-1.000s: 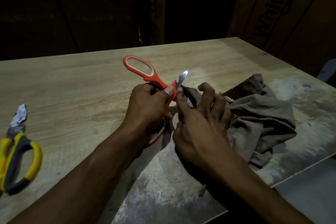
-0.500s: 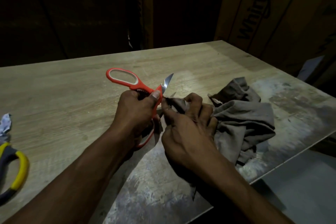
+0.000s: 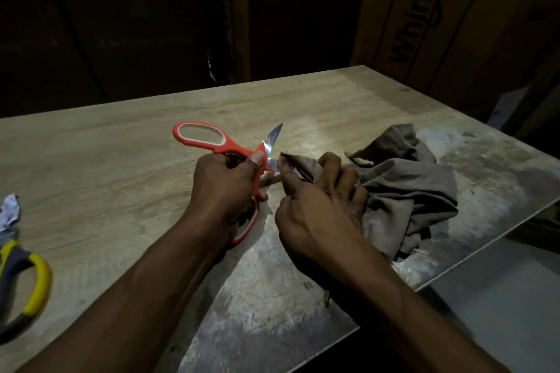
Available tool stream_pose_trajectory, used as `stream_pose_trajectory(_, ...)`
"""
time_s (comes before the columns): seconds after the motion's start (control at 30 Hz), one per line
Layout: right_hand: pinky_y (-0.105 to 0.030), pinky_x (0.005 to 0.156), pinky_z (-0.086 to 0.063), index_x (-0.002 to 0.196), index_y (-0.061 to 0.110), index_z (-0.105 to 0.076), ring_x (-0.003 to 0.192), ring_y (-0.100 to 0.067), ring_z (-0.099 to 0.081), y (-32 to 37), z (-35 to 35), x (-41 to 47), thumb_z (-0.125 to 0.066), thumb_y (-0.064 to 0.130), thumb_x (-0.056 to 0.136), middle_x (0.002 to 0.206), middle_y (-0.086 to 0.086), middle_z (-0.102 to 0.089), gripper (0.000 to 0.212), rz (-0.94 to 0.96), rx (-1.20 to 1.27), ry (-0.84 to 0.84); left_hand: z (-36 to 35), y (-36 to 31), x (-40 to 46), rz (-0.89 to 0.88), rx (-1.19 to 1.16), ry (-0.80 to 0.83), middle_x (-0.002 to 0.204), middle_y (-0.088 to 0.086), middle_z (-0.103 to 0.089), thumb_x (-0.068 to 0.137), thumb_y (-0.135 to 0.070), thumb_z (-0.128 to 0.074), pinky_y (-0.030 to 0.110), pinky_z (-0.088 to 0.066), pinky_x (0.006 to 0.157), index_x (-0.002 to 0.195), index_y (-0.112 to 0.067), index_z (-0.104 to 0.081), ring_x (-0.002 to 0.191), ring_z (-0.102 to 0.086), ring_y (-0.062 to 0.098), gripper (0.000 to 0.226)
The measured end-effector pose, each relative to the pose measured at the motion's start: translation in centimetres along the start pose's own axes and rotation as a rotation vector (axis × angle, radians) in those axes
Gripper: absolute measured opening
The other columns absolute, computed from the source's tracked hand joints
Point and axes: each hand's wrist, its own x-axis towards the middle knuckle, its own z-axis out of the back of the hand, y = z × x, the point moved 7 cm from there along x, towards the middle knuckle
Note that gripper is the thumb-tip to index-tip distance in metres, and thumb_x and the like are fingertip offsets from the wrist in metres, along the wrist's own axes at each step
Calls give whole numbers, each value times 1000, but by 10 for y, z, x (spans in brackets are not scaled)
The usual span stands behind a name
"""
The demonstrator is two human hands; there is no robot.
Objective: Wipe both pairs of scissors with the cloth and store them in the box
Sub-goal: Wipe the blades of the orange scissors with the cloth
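The left hand [image 3: 225, 188] clamped the orange scissors [image 3: 230, 150]; the right hand [image 3: 318, 206] pinched the cloth [image 3: 409, 188], best drawn away from the edge.

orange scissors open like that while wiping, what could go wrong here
The orange scissors are open, one blade bare and pointing up, and the right hand pinches the cloth on the other blade: a slip could cut a finger. The left hand holds near the pivot, so closing could pinch.
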Motion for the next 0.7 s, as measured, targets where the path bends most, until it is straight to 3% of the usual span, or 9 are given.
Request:
stream_pose_trajectory(0.1,-59,117,-14,160,46,-14,146,-41,-7,-8,-1,2,-34,47,98,165,-13,-2,65,-53,-3,36,0,0,-1,-6,10,-5,74,4,-76,99,-34,-69,22,-51,48,94,-12,-76,48,-67,8,24)
stream_pose_trajectory(0.2,-58,114,-19,161,41,-17,139,-40,-14,-12,3,6,-37,44,99,155,-11,-11,65,-65,-1,-5,-1,0,-2,-6,-32,-13,74,2,-76,99,-34,-70,21,-49,45,91,-13,-76,47,-65,8,23)
stream_pose_trajectory(0.3,-51,110,-24,163,39,-13,129,-30,-13,-3,12,4,-40,38,98,143,-1,-9,70,-8,112,-105,-1,0,-3,5,-66,-21,70,5,-75,97,-35,-71,23,-48,45,89,-12,-75,47,-65,9,25)
stream_pose_trajectory(0.4,-47,108,-26,160,42,-19,128,-30,-20,20,12,2,-37,40,93,141,1,-16,69,115,199,-78,-2,3,-3,34,-79,-1,70,8,-76,98,-35,-71,30,-51,52,89,-10,-77,53,-68,16,27)
stream_pose_trajectory(0.53,-53,108,-24,159,42,-14,129,-36,-17,20,-2,1,-44,37,86,146,-6,-13,78,161,-20,-19,0,5,-2,80,-98,10,69,9,-77,97,-35,-71,40,-59,62,88,-9,-77,59,-71,22,28)
stream_pose_trajectory(0.6,-55,107,-21,159,41,-15,131,-37,-14,-1,1,5,-44,42,87,150,-9,-14,77,81,-120,-21,-1,2,-3,78,-70,12,73,8,-77,97,-34,-69,33,-52,60,90,-11,-77,60,-70,18,25)
stream_pose_trajectory(0.7,-56,110,-20,159,43,-22,135,-38,-14,-24,6,15,-41,47,97,152,-11,-17,65,14,-85,18,-2,-2,-6,64,-30,2,74,10,-75,98,-34,-68,30,-47,60,92,-11,-77,63,-68,20,26)
